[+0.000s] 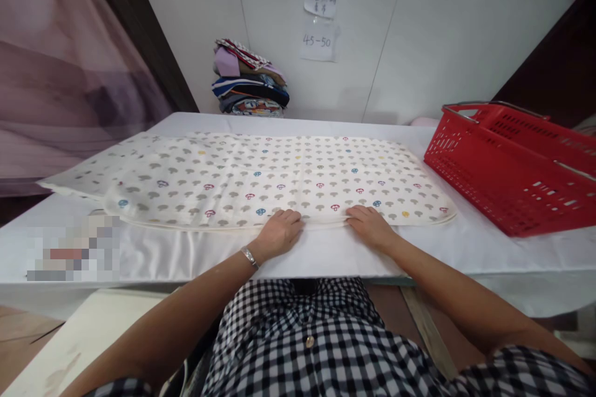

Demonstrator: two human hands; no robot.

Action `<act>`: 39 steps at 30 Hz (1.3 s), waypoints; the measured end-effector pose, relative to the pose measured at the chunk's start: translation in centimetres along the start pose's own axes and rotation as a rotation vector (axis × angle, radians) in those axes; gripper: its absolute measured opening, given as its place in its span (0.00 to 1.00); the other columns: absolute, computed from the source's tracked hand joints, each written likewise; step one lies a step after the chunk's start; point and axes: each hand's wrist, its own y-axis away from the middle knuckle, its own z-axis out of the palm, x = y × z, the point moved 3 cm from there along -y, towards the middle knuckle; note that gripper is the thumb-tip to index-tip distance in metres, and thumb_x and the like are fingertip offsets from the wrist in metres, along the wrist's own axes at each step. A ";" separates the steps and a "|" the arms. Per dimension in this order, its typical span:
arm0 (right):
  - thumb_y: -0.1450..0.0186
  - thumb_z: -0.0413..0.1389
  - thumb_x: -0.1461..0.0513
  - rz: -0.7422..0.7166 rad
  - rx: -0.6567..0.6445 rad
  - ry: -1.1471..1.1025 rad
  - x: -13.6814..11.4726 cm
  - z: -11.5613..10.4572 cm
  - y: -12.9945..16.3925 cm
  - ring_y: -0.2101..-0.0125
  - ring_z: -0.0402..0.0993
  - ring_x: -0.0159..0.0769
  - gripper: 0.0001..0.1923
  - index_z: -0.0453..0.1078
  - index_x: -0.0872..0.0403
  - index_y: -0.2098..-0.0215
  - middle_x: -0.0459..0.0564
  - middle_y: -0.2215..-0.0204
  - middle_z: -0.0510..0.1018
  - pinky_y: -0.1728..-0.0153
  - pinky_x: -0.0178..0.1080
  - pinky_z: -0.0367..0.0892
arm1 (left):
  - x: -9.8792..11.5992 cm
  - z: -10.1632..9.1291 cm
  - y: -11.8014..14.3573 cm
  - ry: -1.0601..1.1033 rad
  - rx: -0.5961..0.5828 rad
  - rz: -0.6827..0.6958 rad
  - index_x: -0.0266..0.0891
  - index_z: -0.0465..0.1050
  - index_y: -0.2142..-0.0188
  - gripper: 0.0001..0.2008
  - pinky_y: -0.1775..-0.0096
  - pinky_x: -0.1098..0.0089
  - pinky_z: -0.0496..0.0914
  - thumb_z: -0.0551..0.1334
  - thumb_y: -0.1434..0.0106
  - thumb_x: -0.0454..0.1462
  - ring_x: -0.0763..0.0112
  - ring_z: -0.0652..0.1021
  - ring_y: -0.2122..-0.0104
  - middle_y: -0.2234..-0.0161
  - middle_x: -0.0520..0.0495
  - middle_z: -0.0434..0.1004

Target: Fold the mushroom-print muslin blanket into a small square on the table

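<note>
A white blanket (298, 183) printed with grey and coloured mushrooms lies spread in folded layers across the table. Its layered edge runs along the near side, and its left end spreads out toward the table's far left corner. At the middle of that near edge, my left hand (280, 232) has its fingers curled over the fabric. My right hand (371, 226) grips the same edge a little farther right, fingertips on top of the cloth. Both thumbs are mostly hidden from view. A silver watch or bracelet (250, 257) circles my left wrist.
A red plastic basket (488, 180) with metal handles stands at the right of the white-covered table (195, 254). Folded clothes (251, 84) are piled at the back against the wall, near paper signs (318, 40). A pixelated patch hides something at the left front.
</note>
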 end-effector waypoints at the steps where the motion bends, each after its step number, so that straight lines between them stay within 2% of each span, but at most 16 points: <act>1: 0.33 0.45 0.67 0.001 -0.011 -0.006 0.0 0.0 -0.2 0.52 0.63 0.40 0.13 0.72 0.55 0.64 0.52 0.52 0.72 0.58 0.42 0.60 | 0.1 -0.1 -0.1 0.011 -0.014 -0.005 0.36 0.70 0.67 0.09 0.62 0.63 0.62 0.54 0.35 0.37 0.66 0.68 0.64 0.63 0.45 0.69; 3: 0.33 0.44 0.68 0.000 -0.029 -0.015 0.0 0.0 -0.5 0.50 0.63 0.40 0.14 0.72 0.55 0.64 0.53 0.51 0.72 0.57 0.43 0.60 | 0.2 -0.1 -0.4 0.015 -0.026 -0.020 0.36 0.69 0.68 0.08 0.63 0.63 0.61 0.55 0.35 0.38 0.65 0.68 0.63 0.64 0.45 0.69; 7: 0.37 0.45 0.71 -0.020 -0.026 -0.038 0.1 -0.7 -0.5 0.47 0.61 0.43 0.14 0.71 0.56 0.66 0.54 0.49 0.71 0.55 0.45 0.60 | 0.5 0.3 -0.9 -0.067 0.003 -0.015 0.36 0.66 0.72 0.10 0.63 0.64 0.60 0.52 0.35 0.31 0.66 0.67 0.65 0.67 0.45 0.68; 13: 0.45 0.47 0.74 0.008 -0.005 -0.162 0.1 -1.4 1.2 0.44 0.57 0.43 0.15 0.70 0.54 0.66 0.53 0.46 0.68 0.50 0.48 0.58 | 1.5 0.4 -0.8 -0.099 0.032 0.013 0.36 0.64 0.73 0.11 0.65 0.64 0.60 0.50 0.36 0.27 0.67 0.66 0.67 0.68 0.46 0.66; 18: 0.43 0.46 0.73 -0.017 -0.024 -0.222 -0.1 -0.1 2.6 0.50 0.64 0.41 0.17 0.71 0.55 0.62 0.55 0.51 0.72 0.53 0.46 0.62 | 2.0 0.8 0.0 -0.053 0.051 0.022 0.36 0.65 0.71 0.10 0.64 0.64 0.62 0.49 0.37 0.27 0.67 0.67 0.65 0.66 0.46 0.68; 23: 0.38 0.47 0.68 0.014 0.018 -0.294 0.0 0.0 2.8 0.54 0.69 0.41 0.17 0.69 0.52 0.53 0.54 0.53 0.73 0.55 0.47 0.66 | 1.9 1.0 0.3 -0.018 0.060 0.007 0.36 0.65 0.70 0.10 0.63 0.64 0.64 0.49 0.37 0.27 0.67 0.68 0.65 0.66 0.46 0.69; 28: 0.33 0.45 0.64 0.056 0.033 -0.385 -0.6 -0.2 1.3 0.57 0.70 0.39 0.16 0.66 0.51 0.50 0.52 0.56 0.75 0.57 0.45 0.68 | 1.9 0.5 0.2 0.027 0.056 0.004 0.36 0.67 0.67 0.09 0.59 0.63 0.65 0.50 0.36 0.28 0.66 0.69 0.59 0.57 0.45 0.71; 35: 0.32 0.46 0.61 -0.012 -0.078 -0.382 -1.7 -0.3 -2.1 0.62 0.70 0.36 0.13 0.73 0.52 0.61 0.50 0.64 0.76 0.65 0.37 0.66 | 1.8 0.6 0.3 0.075 0.057 -0.002 0.36 0.68 0.65 0.11 0.57 0.62 0.65 0.48 0.34 0.29 0.65 0.70 0.56 0.55 0.44 0.71; 37: 0.32 0.45 0.62 -0.018 -0.016 -0.343 -1.1 -1.0 -3.0 0.65 0.69 0.36 0.14 0.73 0.52 0.62 0.50 0.67 0.75 0.66 0.37 0.64 | 1.8 0.5 0.3 0.081 0.064 0.003 0.35 0.68 0.65 0.11 0.56 0.62 0.66 0.48 0.34 0.29 0.65 0.70 0.56 0.54 0.44 0.71; 39: 0.31 0.44 0.62 0.064 0.145 -0.283 -0.2 -2.0 -3.8 0.66 0.68 0.36 0.15 0.73 0.52 0.61 0.51 0.67 0.75 0.65 0.38 0.63 | 1.8 0.4 0.3 0.081 0.073 -0.006 0.35 0.69 0.65 0.11 0.55 0.61 0.66 0.48 0.35 0.29 0.64 0.70 0.54 0.53 0.43 0.71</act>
